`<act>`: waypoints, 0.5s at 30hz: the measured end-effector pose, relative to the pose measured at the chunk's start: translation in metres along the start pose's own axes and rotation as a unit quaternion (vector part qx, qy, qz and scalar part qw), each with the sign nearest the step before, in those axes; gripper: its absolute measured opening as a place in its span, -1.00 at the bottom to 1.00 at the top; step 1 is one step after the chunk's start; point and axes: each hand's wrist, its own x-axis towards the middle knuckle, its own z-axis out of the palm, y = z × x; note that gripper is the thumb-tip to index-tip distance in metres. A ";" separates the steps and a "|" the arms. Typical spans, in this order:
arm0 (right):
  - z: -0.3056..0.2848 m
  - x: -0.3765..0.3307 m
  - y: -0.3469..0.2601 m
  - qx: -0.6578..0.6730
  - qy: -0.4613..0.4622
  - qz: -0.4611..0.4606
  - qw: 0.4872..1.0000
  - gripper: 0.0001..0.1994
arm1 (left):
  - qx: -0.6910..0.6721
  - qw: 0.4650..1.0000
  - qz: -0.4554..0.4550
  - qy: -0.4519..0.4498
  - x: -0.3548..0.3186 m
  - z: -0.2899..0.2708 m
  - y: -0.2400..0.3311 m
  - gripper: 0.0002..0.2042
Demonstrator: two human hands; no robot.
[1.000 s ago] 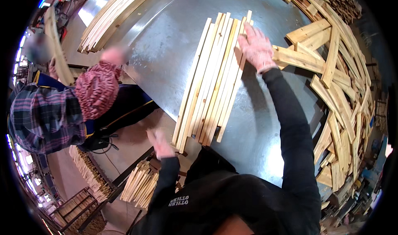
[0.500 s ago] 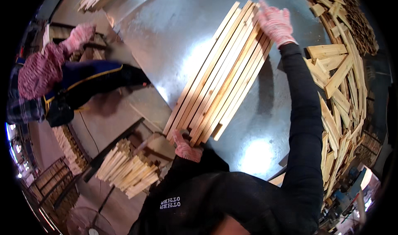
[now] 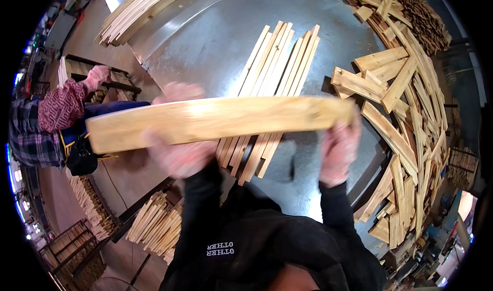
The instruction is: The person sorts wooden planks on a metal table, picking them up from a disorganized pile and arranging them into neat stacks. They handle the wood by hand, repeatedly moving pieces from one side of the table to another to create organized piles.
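Note:
A wide, flat wooden board (image 3: 231,119) is held up across the front of me, nearly level and a little blurred by motion. My left hand (image 3: 184,156), in a pink-white glove, is closed round its left half, with the fingers showing beyond the far edge. At the right end, my right hand (image 3: 340,155), gloved alike, grips the board near its lower corner. Beneath and behind it, several narrow wooden strips (image 3: 269,60) lie side by side on the grey metal table (image 3: 215,44). The board hides their middle part.
Loose boards and offcuts (image 3: 398,96) are heaped along the right. At the far left of the table lies a stack of long strips (image 3: 149,8). A bundle of strips (image 3: 156,221) stands low at left. A co-worker in a plaid sleeve (image 3: 31,132) is at the left.
My hands have left the strips on the table and now hold a board above them. The strips lie less tightly together. The co-worker's gloved hand has moved slightly down in view.

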 end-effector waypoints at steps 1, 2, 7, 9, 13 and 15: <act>0.003 -0.029 0.011 0.011 0.006 0.027 1.000 -0.42 | 0.061 0.998 0.001 -0.029 0.006 0.020 -0.017 -0.64; 0.004 -0.050 0.012 0.026 -0.022 0.105 0.994 -0.41 | 0.122 0.991 0.018 -0.052 0.012 0.033 -0.024 -0.64; -0.065 -0.010 0.070 -0.191 -0.066 0.115 0.973 -0.50 | 0.344 0.916 0.205 -0.027 0.097 0.028 0.063 -0.65; -0.084 0.004 0.102 -0.300 -0.085 0.123 0.942 -0.47 | 0.145 0.983 0.106 -0.034 0.126 0.031 0.081 -0.60; -0.061 -0.020 0.120 -0.481 -0.200 0.137 0.842 -0.42 | 0.760 0.647 0.063 0.020 0.215 -0.047 0.022 -0.57; -0.056 -0.034 0.148 -0.386 -0.236 0.109 0.885 -0.48 | 0.751 0.661 0.001 -0.012 0.219 -0.034 0.001 -0.59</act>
